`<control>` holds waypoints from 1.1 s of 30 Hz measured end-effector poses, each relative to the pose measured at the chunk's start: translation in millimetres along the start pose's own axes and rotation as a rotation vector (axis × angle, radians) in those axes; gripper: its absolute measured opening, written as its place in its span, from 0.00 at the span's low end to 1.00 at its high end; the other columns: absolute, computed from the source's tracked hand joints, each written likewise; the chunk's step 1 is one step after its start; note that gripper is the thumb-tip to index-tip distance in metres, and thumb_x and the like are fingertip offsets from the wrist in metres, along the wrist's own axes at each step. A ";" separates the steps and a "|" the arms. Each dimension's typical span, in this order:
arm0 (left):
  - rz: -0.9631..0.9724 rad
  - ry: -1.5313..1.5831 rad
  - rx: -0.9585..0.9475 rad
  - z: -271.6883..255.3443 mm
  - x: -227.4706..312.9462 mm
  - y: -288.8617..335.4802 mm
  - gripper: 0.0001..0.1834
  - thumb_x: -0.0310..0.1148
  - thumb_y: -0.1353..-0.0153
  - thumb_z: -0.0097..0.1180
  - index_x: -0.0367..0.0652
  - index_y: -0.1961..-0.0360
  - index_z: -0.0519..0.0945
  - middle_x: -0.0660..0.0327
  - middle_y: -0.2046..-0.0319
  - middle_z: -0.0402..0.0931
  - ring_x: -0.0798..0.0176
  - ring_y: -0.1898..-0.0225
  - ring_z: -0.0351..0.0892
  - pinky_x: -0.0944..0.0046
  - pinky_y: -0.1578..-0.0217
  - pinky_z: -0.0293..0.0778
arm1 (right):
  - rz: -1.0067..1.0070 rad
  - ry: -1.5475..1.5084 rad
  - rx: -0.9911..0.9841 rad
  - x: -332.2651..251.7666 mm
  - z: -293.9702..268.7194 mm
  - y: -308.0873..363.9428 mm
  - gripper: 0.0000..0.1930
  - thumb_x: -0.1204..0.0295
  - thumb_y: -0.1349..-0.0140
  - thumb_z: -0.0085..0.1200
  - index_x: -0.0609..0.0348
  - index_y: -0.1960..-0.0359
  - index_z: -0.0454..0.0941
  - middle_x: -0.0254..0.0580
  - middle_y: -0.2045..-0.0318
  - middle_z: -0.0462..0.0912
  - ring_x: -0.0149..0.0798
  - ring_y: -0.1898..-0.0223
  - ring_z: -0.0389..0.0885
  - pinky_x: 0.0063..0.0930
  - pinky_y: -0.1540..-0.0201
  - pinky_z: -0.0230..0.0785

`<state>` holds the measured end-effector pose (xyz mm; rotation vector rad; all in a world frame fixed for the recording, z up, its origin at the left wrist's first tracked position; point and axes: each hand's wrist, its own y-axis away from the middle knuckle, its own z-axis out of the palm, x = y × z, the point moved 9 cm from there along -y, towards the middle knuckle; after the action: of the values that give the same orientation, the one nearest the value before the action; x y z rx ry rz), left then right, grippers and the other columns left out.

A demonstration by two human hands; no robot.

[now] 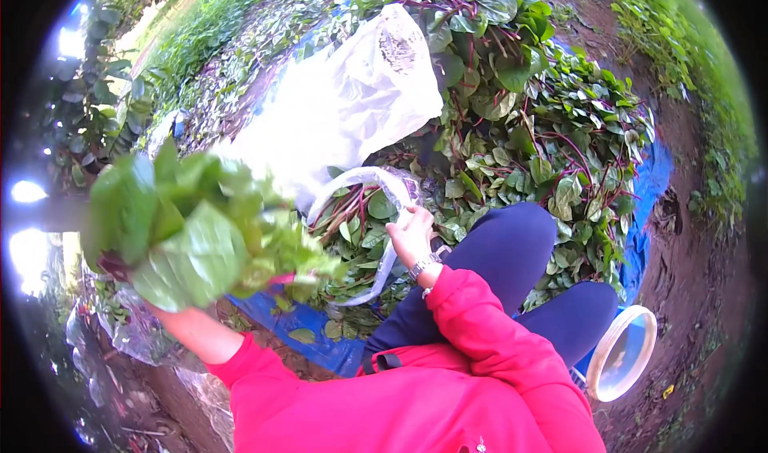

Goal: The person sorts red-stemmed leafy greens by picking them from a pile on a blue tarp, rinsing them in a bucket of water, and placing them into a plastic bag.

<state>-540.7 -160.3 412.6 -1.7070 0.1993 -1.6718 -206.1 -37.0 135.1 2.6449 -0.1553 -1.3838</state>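
Holding up a leafy green bunch (pixel 192 249) at far left, partly blurred, raised above ground level; closed around it with the left hand (pixel 164 312), mostly hidden behind foliage, so cannot tell exact finger placement. Pinching a pale plastic band (pixel 387 181), curved into a loop, with the right hand (pixel 411 235), narrow grip; wearing a metal watch (pixel 422 267) on that wrist. Within the loop, loose leaves and reddish stems (pixel 358 207). Just beyond, a white sack (pixel 344 93) across the greenery. To the right, a broad leafy heap (pixel 560 145) with purple-red stalks, spread over a blue sheet (pixel 654 181). Sitting or crouching beside it, knees bent, in dark-blue trousers (pixel 506 241). At lower right, a pale-rimmed round object (pixel 650 337) near brown soil (pixel 694 317)
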 end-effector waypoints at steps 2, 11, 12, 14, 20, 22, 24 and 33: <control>-0.064 0.025 -0.031 2.4 -8.2 12.8 0.22 0.33 0.45 0.54 0.35 0.50 0.70 0.54 0.53 0.71 0.56 0.54 0.73 0.57 0.52 0.71 | 0.056 -0.089 -0.075 0.9 3.3 -7.8 0.27 0.67 0.54 0.56 0.61 0.51 0.62 0.55 0.51 0.61 0.53 0.50 0.63 0.39 0.44 0.53; -0.598 0.151 -0.421 70.5 -139.3 50.6 0.23 0.32 0.48 0.57 0.36 0.50 0.70 0.56 0.54 0.72 0.59 0.54 0.73 0.59 0.52 0.71 | -0.096 0.349 -0.240 2.6 41.4 -75.2 0.29 0.61 0.51 0.54 0.62 0.48 0.62 0.57 0.53 0.71 0.54 0.49 0.69 0.40 0.45 0.60; -0.933 -0.038 -0.660 68.3 -190.7 65.5 0.27 0.32 0.54 0.64 0.36 0.52 0.71 0.57 0.55 0.73 0.62 0.55 0.73 0.60 0.51 0.70 | -0.103 0.356 -0.241 1.4 42.7 -82.2 0.29 0.61 0.51 0.54 0.62 0.48 0.62 0.57 0.53 0.71 0.54 0.49 0.69 0.40 0.45 0.60; -0.958 -0.141 -0.866 111.7 -229.2 82.2 0.34 0.25 0.63 0.59 0.35 0.48 0.68 0.61 0.56 0.74 0.69 0.56 0.70 0.68 0.52 0.67 | 0.098 0.264 -0.472 15.0 65.1 -82.3 0.29 0.61 0.52 0.54 0.63 0.49 0.66 0.58 0.52 0.73 0.52 0.50 0.72 0.37 0.46 0.62; -0.613 -0.895 -0.799 151.5 -280.8 118.3 0.30 0.33 0.64 0.57 0.45 0.52 0.72 0.49 0.64 0.75 0.46 0.61 0.76 0.53 0.58 0.72 | -0.013 0.080 -0.525 -1.6 64.5 -115.3 0.17 0.62 0.52 0.52 0.67 0.69 0.78 0.51 0.71 0.81 0.47 0.69 0.79 0.35 0.63 0.69; -0.520 -0.998 -0.733 158.4 -263.2 122.2 0.28 0.31 0.63 0.57 0.44 0.54 0.72 0.50 0.68 0.73 0.46 0.65 0.76 0.51 0.62 0.73 | -0.034 -0.102 -0.679 -11.4 82.5 -115.2 0.17 0.62 0.50 0.52 0.66 0.70 0.78 0.44 0.74 0.80 0.38 0.74 0.75 0.29 0.68 0.67; -0.475 -1.066 -0.715 162.7 -253.9 130.4 0.28 0.31 0.63 0.58 0.44 0.54 0.72 0.51 0.68 0.73 0.46 0.67 0.76 0.51 0.63 0.73 | 0.169 -0.344 -0.698 -13.0 88.8 -114.1 0.16 0.61 0.49 0.54 0.65 0.71 0.79 0.37 0.75 0.78 0.29 0.75 0.72 0.24 0.71 0.65; -0.356 -0.941 -0.630 203.5 -322.7 102.1 0.10 0.33 0.59 0.55 0.42 0.73 0.76 0.50 0.77 0.75 0.46 0.72 0.75 0.50 0.70 0.71 | -0.292 -0.014 -0.673 -85.3 56.0 -115.0 0.07 0.71 0.49 0.57 0.63 0.71 0.77 0.32 0.82 0.75 0.23 0.79 0.70 0.23 0.75 0.65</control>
<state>-362.6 29.0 115.2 -2.9560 -0.0470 -0.8705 -298.2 85.0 151.5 2.1361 0.6089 -1.2373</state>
